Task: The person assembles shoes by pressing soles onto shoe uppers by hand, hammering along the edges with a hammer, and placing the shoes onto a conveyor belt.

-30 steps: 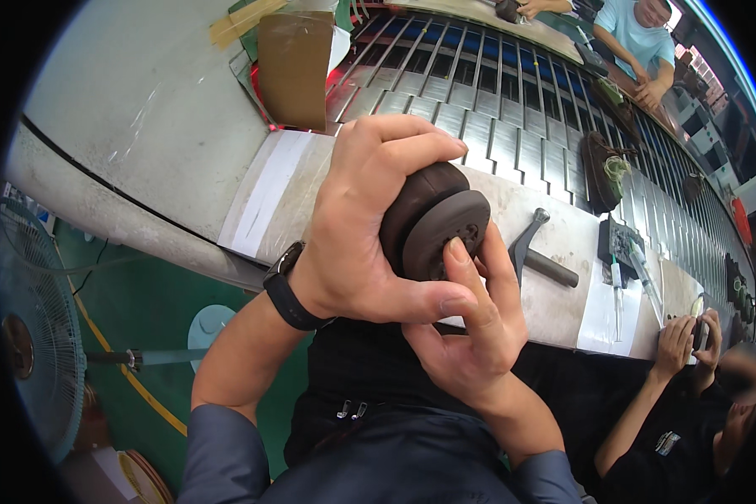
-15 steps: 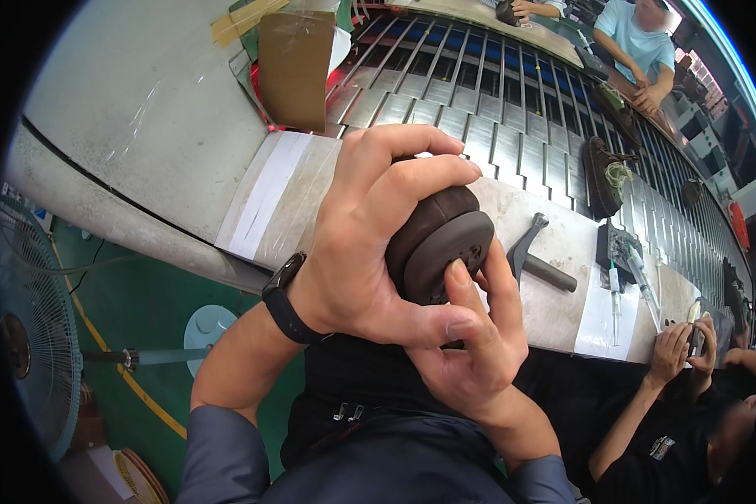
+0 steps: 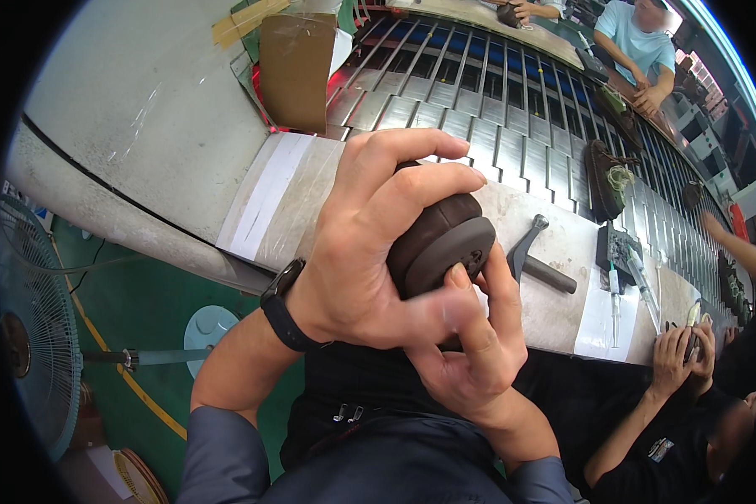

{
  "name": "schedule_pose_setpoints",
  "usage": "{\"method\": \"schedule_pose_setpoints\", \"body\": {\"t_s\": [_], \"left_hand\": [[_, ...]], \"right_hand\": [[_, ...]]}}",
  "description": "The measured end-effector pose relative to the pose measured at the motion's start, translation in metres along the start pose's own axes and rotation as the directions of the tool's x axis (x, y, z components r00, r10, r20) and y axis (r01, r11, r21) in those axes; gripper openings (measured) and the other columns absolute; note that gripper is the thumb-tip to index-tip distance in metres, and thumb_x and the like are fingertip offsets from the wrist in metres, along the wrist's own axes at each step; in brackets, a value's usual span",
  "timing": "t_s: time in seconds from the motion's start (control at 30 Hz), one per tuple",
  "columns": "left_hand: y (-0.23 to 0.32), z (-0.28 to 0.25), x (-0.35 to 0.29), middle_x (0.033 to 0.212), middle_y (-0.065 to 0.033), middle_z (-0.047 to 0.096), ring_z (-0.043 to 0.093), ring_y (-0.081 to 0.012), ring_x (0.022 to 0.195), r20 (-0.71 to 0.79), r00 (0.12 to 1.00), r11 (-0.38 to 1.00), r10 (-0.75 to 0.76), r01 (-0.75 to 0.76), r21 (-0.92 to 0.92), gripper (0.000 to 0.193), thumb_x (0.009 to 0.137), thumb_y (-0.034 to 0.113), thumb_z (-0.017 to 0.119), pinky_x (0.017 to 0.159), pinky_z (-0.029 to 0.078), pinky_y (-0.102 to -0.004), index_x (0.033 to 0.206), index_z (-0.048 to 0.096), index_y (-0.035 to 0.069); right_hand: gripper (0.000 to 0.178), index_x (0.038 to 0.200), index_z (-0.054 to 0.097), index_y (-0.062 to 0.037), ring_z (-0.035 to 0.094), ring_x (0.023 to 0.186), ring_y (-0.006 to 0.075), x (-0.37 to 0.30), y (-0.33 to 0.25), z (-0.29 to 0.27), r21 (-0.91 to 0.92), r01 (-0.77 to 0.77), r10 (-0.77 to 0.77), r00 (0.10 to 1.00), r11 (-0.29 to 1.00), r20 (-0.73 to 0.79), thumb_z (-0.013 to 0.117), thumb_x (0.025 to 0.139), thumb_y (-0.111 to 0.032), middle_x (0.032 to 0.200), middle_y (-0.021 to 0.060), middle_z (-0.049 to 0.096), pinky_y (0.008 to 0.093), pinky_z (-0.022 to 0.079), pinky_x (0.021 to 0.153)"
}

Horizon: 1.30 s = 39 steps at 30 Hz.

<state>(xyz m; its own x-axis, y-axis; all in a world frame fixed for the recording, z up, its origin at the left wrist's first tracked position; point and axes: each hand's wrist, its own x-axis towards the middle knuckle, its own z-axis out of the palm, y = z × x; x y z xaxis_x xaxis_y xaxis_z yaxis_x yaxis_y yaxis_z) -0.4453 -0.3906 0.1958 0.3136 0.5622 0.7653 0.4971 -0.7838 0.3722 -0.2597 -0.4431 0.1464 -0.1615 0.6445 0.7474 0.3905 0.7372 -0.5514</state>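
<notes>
A dark brown shoe (image 3: 435,239) is between my two hands above the table's edge, its grey-brown sole turned to the right. My left hand (image 3: 349,244), with a black watch at the wrist, wraps around the upper from the left; its index and middle fingers curve over the top. The left thumb is blurred and crosses near the right hand's fingers. My right hand (image 3: 491,353) grips the shoe from below right, thumb and fingers pressing at the sole. Much of the shoe is hidden behind the hands.
A dark hammer-like tool (image 3: 546,270) lies right of the shoe. Beyond are syringes (image 3: 645,286) beside a black block (image 3: 615,248). A slatted metal conveyor (image 3: 512,134) carries a brown shoe (image 3: 601,181). Co-workers' hands (image 3: 680,357) are at the right. A fan (image 3: 38,336) stands left.
The shoe has tilted slightly, so less of the sole's face shows. My left thumb has shifted at the sole's edge. A co-worker's arm has come over the conveyor at the far right.
</notes>
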Motion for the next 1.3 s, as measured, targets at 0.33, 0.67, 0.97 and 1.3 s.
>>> {"method": "schedule_pose_setpoints", "body": {"t_s": [0.33, 0.67, 0.97, 1.3], "left_hand": [[-0.029, -0.015, 0.023, 0.111, -0.0163, 0.078, 0.071, -0.0174, 0.098, 0.205, 0.929, 0.866, -0.309, 0.364, -0.344, 0.059, 0.12, 0.039, 0.037, 0.09, 0.056, -0.0305, 0.119, 0.076, -0.006], [-0.053, 0.003, 0.02, 0.083, -0.0061, 0.075, 0.067, -0.0099, 0.076, 0.019, 0.922, 0.897, -0.387, 0.382, -0.222, 0.064, 0.119, 0.046, 0.041, 0.07, 0.054, -0.0253, 0.105, 0.079, -0.005], [-0.053, 0.0, 0.021, 0.076, -0.0056, 0.073, 0.066, -0.0099, 0.069, 0.003, 0.903, 0.89, -0.43, 0.425, -0.164, 0.061, 0.118, 0.043, 0.046, 0.064, 0.053, -0.0258, 0.1, 0.079, -0.004], [-0.044, 0.001, 0.019, 0.076, -0.0055, 0.073, 0.066, -0.0106, 0.07, -0.068, 0.89, 0.881, -0.45, 0.431, -0.196, 0.057, 0.117, 0.04, 0.048, 0.065, 0.052, -0.0269, 0.099, 0.079, -0.004]], "right_hand": [[0.05, 0.136, 0.064, 0.0031, 0.07, 0.108, 0.02, 0.053, 0.017, -0.009, 0.546, -0.433, 0.446, 0.887, 0.717, 0.118, 0.083, 0.093, -0.013, 0.122, 0.0159, 0.072, 0.0342, 0.061, 0.088], [0.038, 0.11, 0.072, 0.0047, 0.069, 0.086, 0.01, 0.092, 0.046, 0.008, 0.435, -0.465, 0.38, 0.884, 0.771, 0.271, 0.087, 0.094, -0.026, 0.092, 0.0054, 0.073, 0.0233, 0.057, 0.068], [0.034, 0.103, 0.073, 0.0056, 0.07, 0.083, 0.0108, 0.104, 0.044, 0.009, 0.367, -0.492, 0.39, 0.864, 0.789, 0.32, 0.087, 0.092, -0.023, 0.088, 0.0073, 0.076, 0.0266, 0.056, 0.075], [0.035, 0.115, 0.072, 0.004, 0.067, 0.088, 0.0078, 0.108, 0.047, 0.005, 0.215, -0.459, 0.348, 0.844, 0.862, 0.408, 0.086, 0.095, -0.021, 0.097, 0.0037, 0.074, 0.0232, 0.056, 0.077]]}}
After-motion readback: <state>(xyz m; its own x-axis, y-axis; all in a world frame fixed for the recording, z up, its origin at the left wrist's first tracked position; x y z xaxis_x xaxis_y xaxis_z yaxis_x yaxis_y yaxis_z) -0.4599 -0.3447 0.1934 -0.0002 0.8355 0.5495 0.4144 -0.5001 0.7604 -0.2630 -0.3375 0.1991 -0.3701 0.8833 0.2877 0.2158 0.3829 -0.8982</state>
